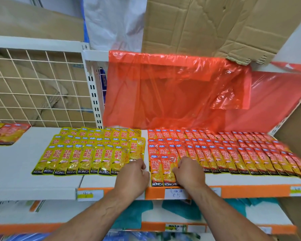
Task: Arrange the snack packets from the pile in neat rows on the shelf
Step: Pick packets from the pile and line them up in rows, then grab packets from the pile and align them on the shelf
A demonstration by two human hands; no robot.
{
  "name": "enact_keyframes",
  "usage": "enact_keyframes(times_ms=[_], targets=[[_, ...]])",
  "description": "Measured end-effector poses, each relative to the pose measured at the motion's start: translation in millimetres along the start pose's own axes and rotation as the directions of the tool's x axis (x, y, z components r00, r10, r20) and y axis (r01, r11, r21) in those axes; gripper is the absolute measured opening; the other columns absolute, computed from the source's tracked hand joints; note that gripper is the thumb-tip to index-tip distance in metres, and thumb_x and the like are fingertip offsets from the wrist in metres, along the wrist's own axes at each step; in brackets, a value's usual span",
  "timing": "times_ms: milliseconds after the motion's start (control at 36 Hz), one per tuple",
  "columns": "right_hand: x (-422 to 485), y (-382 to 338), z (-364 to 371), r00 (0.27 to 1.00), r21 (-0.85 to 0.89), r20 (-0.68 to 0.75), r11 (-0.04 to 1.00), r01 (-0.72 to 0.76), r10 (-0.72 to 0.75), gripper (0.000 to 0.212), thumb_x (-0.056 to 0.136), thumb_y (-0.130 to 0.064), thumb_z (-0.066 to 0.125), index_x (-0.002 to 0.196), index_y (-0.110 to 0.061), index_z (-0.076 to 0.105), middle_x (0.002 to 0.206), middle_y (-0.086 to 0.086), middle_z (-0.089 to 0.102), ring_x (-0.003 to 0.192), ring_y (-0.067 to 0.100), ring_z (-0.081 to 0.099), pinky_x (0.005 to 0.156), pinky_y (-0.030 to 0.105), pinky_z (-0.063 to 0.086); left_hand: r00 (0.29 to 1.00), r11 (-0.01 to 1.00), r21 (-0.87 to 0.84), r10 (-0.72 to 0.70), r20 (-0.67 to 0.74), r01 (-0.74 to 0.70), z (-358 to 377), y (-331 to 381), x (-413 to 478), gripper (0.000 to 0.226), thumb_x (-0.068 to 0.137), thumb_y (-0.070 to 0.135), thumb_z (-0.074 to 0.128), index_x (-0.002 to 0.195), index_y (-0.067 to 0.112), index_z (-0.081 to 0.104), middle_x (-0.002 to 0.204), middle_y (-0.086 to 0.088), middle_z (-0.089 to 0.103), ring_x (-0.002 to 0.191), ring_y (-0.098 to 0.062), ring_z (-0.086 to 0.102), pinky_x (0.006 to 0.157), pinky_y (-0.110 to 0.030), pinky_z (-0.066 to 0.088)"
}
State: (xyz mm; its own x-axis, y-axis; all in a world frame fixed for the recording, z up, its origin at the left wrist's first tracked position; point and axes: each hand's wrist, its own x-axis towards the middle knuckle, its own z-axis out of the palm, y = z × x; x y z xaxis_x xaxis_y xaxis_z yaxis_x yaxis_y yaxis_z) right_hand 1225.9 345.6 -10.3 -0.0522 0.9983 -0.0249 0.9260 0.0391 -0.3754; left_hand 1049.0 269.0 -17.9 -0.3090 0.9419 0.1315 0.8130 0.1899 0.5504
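Forearms (pixel 94 214) stretch up from the bottom edge, and both hands are at the front of the shelf (pixel 16 171), close together but not touching. Left hand (pixel 134 173): fingers curled, knuckles right against the lower edge of the end yellow packet (pixel 137 148), which sits a little higher than its row. Whether it pinches that packet, I cannot tell. Right hand (pixel 188 173): fingers curled, thumb lying on the front pair (pixel 163 171) of red packets, gripping the right one at its side edge. That pair sits between the two hands, pulled forward so its black bottom band reaches the shelf's front edge.

Left of the hands, the yellow packets (pixel 87 153) lie flat in three overlapping rows, red lettering, black band at the bottom. Right of the hands, the red packets (pixel 233 153) run in three overlapping rows out to the shelf's right end, same design on a red ground. Orange strip (pixel 250 191) with paper labels lines the front edge. Behind the rows hangs a red plastic sheet (pixel 172 93); a wire grid (pixel 33 84) stands at back left.
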Motion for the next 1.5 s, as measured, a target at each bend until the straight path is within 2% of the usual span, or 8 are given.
enact_keyframes(times_ms=[222, 361, 500, 694, 972, 1222, 1389, 1500], targets=[[-7, -3, -3, 0.996, -0.062, -0.033, 0.995, 0.083, -0.086, 0.012, 0.089, -0.025, 0.054, 0.095, -0.017, 0.060, 0.081, -0.004, 0.062, 0.070, 0.018, 0.057, 0.047, 0.026, 0.031, 0.997, 0.990, 0.127, 0.059, -0.040, -0.053, -5, 0, -7, 0.021, 0.092, 0.030, 0.052, 0.105, 0.020, 0.064, 0.100, 0.001, 0.065, 0.088, -0.019, 0.061, 0.068, -0.029, 0.047], [-15, -13, -2, 0.945, -0.046, -0.051, 0.946, 0.321, -0.323, 0.027, 0.093, -0.037, 0.053, 0.111, -0.020, 0.065, 0.108, -0.001, 0.065, 0.103, 0.022, 0.057, 0.074, 0.031, 0.043, 0.975, 0.947, 0.299, 0.170, -0.145, -0.121, -3, -12, -6, 0.026, 0.076, 0.031, 0.061, 0.098, 0.022, 0.073, 0.085, 0.001, 0.067, 0.081, -0.026, 0.063, 0.064, -0.034, 0.051], [-21, -16, 18, 0.852, -0.107, -0.016, 0.848, 0.519, -0.523, 0.055, 0.079, -0.049, 0.062, 0.123, -0.016, 0.065, 0.126, 0.006, 0.063, 0.117, 0.032, 0.054, 0.101, 0.043, 0.046, 0.981, 0.936, 0.345, 0.133, -0.141, -0.077, -13, -19, -16, 0.046, 0.077, 0.043, 0.051, 0.113, 0.021, 0.069, 0.115, -0.002, 0.069, 0.103, -0.030, 0.063, 0.080, -0.044, 0.054], [-29, -37, 37, 0.770, -0.071, 0.119, 0.769, 0.636, -0.626, 0.072, 0.084, -0.060, 0.044, 0.146, -0.023, 0.046, 0.155, 0.004, 0.039, 0.143, 0.030, 0.032, 0.119, 0.045, 0.024, 0.983, 0.935, 0.335, -0.062, -0.171, 0.117, -27, -36, -45, 0.057, 0.077, 0.048, 0.047, 0.123, 0.020, 0.067, 0.125, -0.006, 0.067, 0.115, -0.032, 0.060, 0.095, -0.048, 0.050], [-76, -119, 55, 0.624, -0.002, 0.229, 0.640, 0.768, -0.747, 0.069, 0.091, -0.056, 0.044, 0.152, -0.026, 0.034, 0.162, 0.000, 0.024, 0.150, 0.024, 0.017, 0.122, 0.038, 0.013, 0.939, 0.916, 0.289, -0.198, -0.280, 0.279, -75, -101, -101, 0.054, 0.076, 0.048, 0.052, 0.116, 0.017, 0.071, 0.117, -0.008, 0.070, 0.105, -0.032, 0.065, 0.088, -0.045, 0.055], [-135, -235, 89, 0.539, 0.019, 0.226, 0.557, 0.831, -0.812, 0.068, 0.095, -0.056, 0.045, 0.155, -0.029, 0.026, 0.165, -0.004, 0.013, 0.152, 0.022, 0.005, 0.122, 0.036, 0.009, 0.910, 0.881, 0.322, -0.231, -0.344, 0.345, -153, -198, -139, 0.058, 0.082, 0.055, 0.043, 0.123, 0.022, 0.067, 0.125, -0.002, 0.066, 0.118, -0.029, 0.061, 0.095, -0.047, 0.050], [-187, -323, 124, 0.516, 0.073, 0.219, 0.541, 0.838, -0.828, 0.065, 0.095, -0.048, 0.053, 0.152, -0.024, 0.035, 0.162, 0.001, 0.023, 0.150, 0.026, 0.015, 0.121, 0.033, 0.011, 0.919, 0.891, 0.283, -0.276, -0.281, 0.354, -217, -278, -165, 0.075, 0.085, 0.063, 0.020, 0.150, 0.029, 0.036, 0.157, 0.003, 0.032, 0.147, -0.021, 0.024, 0.119, -0.042, 0.016], [-210, -371, 142, 0.507, 0.093, 0.243, 0.540, 0.836, -0.827, 0.064, 0.096, -0.048, 0.051, 0.153, -0.028, 0.032, 0.163, -0.003, 0.019, 0.151, 0.022, 0.012, 0.121, 0.032, 0.011, 0.908, 0.889, 0.249, -0.314, -0.279, 0.384, -250, -318, -176, 0.074, 0.085, 0.062, 0.020, 0.152, 0.032, 0.029, 0.160, 0.006, 0.025, 0.148, -0.017, 0.018, 0.121, -0.040, 0.008]])
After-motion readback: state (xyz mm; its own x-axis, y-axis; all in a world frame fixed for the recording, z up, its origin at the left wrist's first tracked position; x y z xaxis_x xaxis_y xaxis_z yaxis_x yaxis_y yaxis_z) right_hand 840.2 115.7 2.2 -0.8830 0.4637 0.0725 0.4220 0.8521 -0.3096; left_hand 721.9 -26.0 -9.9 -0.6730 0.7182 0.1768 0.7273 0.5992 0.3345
